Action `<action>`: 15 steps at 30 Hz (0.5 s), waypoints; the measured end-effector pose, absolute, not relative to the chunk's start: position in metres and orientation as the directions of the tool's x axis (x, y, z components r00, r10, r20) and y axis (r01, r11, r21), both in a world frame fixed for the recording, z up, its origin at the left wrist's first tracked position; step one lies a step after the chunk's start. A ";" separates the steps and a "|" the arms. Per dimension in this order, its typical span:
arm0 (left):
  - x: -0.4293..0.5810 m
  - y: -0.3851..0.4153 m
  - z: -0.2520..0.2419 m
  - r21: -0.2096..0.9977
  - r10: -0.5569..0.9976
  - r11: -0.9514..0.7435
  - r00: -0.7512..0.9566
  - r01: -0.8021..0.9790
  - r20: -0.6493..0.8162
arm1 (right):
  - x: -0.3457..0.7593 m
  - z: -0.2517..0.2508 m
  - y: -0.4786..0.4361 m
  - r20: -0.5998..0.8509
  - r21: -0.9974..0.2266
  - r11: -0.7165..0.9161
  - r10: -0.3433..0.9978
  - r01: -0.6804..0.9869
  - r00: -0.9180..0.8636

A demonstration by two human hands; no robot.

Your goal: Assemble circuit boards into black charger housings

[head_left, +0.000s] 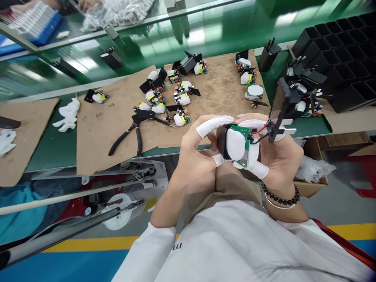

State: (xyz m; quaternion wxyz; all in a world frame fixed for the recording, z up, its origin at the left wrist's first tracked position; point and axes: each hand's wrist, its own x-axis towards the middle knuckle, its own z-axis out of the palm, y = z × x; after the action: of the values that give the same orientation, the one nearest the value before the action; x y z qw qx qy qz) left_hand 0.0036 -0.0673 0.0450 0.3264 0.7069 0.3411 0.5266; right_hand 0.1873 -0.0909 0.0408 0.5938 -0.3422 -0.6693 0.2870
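Two hands hold one small part up in front of the person, just below the edge of the table (55, 149). The left hand (195, 158) has white caps on its pointer finger and thumb. Those two fingers are pinched on the black side of the part. The right hand (279, 156) wraps around the other side, and its fingers, capped in white too, are closed on the part. The part is a green board (245, 150) with a white pad (235, 144) on its front. Red and black wires (261, 131) run from the board to a black plug (277, 127) with flat metal pins. The plug sticks up by the right hand's fingers. A dark bead bracelet (282, 197) sits on the right wrist.

On the table, past the hands, lies brown cardboard (96, 129). Many more boards (182, 98) with white pads and black pieces are spread over it. Black pliers (129, 135) lie on the cardboard to the left, near its front edge. A white glove (69, 113) lies farther left on the green top. To the right, another pile of parts (302, 96) sits near the table edge. Behind that pile stands a black tray (337, 43) with many square holes. At the far left top corner, someone else's hand is near a blue tray (35, 21), but that spot is blurry.
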 end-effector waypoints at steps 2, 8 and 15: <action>0.004 -0.068 0.046 0.823 0.826 -0.553 0.212 0.128 0.522 | 0.186 0.039 -0.090 0.612 -0.782 0.614 0.789 0.107 -0.057; 0.005 -0.070 0.047 0.804 0.814 -0.576 0.198 0.148 0.547 | 0.184 0.038 -0.090 0.626 -0.774 0.625 0.780 0.101 -0.029; 0.004 -0.066 0.044 0.804 0.803 -0.585 0.213 0.107 0.556 | 0.188 0.040 -0.090 0.581 -0.801 0.581 0.812 0.145 -0.043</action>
State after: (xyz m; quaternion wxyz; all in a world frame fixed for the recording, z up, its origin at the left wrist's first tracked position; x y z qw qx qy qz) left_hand 0.0043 -0.0665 0.0441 0.3233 0.7086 0.3211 0.5387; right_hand 0.1877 -0.0896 0.0403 0.5905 -0.3603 -0.6647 0.2824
